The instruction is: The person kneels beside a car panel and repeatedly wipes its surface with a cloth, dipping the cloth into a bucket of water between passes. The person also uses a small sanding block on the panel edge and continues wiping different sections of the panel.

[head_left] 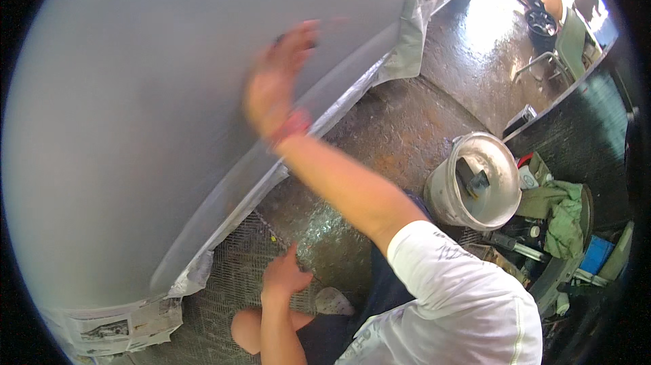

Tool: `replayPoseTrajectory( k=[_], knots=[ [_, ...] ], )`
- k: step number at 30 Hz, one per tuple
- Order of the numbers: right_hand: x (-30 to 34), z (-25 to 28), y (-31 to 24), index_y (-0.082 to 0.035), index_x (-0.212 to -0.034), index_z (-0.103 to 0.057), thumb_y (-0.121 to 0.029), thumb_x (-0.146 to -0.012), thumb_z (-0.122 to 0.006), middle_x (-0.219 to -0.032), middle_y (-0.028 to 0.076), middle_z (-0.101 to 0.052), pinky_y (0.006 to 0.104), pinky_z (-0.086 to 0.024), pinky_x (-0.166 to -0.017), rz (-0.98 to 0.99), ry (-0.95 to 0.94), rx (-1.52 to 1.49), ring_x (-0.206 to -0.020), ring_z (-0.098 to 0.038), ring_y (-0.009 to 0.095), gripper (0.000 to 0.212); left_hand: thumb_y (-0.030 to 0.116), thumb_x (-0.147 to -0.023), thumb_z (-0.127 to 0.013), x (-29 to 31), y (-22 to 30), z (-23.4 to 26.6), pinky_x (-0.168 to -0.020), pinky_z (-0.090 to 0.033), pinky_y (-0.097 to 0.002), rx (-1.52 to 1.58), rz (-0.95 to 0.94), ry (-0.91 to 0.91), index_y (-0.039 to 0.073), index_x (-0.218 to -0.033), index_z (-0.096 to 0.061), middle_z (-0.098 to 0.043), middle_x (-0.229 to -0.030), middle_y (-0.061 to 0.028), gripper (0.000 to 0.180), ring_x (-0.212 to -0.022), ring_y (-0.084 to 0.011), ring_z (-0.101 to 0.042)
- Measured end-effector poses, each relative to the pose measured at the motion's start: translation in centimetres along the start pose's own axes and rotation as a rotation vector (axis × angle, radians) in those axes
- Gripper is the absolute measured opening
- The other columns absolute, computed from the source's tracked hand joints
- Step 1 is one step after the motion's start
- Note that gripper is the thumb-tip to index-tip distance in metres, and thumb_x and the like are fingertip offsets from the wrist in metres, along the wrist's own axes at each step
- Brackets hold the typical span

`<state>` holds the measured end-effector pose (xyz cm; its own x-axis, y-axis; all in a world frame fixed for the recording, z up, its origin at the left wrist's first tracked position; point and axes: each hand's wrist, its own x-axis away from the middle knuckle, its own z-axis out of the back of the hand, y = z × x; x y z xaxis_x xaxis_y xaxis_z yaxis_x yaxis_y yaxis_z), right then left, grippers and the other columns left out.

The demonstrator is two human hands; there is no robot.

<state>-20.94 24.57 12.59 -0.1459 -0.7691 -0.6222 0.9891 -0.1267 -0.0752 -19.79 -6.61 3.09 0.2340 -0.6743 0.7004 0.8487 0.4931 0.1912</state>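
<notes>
A large smooth grey panel [135,107], apparently of a vehicle body, fills the left side. My right hand [281,77] is against it, blurred by motion, with a red band at the wrist. Dark edges show by its fingers, so it seems to press something thin and dark on the panel, too smeared to make out. Low down, by my bent knee [245,331], my left hand [288,275] hangs above the floor with a finger stretched out and nothing visible in it. Masking plastic [332,113] runs along the panel's lower edge.
A whitish bucket [444,189] with dark pieces inside stands at my right on the wet floor [400,121]. Beyond it are a green cloth [566,219], tools and a blue box [597,254]. Newspaper [125,331] masks the panel's near end. A chair [573,43] stands far right.
</notes>
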Motion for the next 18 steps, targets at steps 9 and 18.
replayPoseTrajectory(
  k=[9,18],
  knots=[
    [-8.4,-9.9,8.7,0.005,-0.159,-0.028,-0.039,-0.107,-0.042,-0.167,0.026,-0.025,0.0631,-0.012,-0.124,-0.024,-0.270,-0.156,-0.155,-0.020,0.044,0.070,0.038,-0.077,-0.079,-0.6,-1.1,-0.1,-0.107,-0.050,-0.0457,0.047,-0.012,0.070,0.012,-0.156,-0.045,-0.065,-0.133,-0.0254,0.090,-0.127,-0.0415,-0.061],
    [9.2,-7.1,16.9,-0.002,-0.144,-0.053,-0.024,-0.104,-0.045,-0.159,0.014,-0.042,0.0426,-0.046,-0.108,-0.241,-0.936,-1.849,-0.134,-0.051,0.027,0.046,0.023,-0.081,-0.079,-4.9,3.6,2.5,-0.096,-0.049,-0.0378,0.315,-0.207,0.510,0.006,-0.111,-0.069,-0.066,-0.104,-0.0131,0.036,-0.101,-0.0290,-0.062]
  ],
)
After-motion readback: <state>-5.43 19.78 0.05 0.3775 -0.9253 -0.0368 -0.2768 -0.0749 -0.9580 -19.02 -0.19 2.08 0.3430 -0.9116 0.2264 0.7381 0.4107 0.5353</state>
